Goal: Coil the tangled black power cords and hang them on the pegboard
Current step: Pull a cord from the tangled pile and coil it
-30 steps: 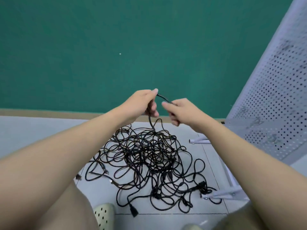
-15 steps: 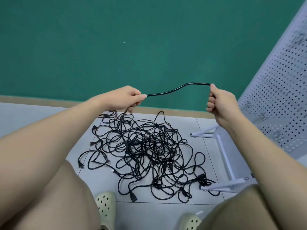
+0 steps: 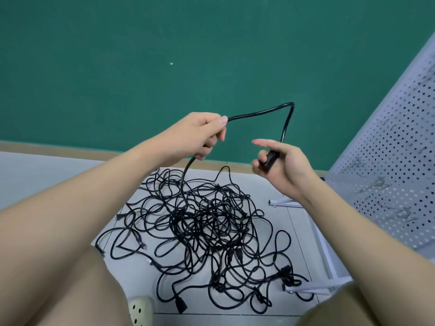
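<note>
2 hands (image 3: 202, 135) hold 1 cord (image 3: 261, 112); pile (image 3: 211, 222) on floor.

Glossy black rubbery cord (image 3: 259, 111); matt perforated pegboard (image 3: 388, 175), probably painted metal; smooth pale floor tiles (image 3: 131, 262).

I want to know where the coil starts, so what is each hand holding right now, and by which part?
Both hold one black power cord: the right hand grips its plug end, the left hand pinches the cable further along.
</note>
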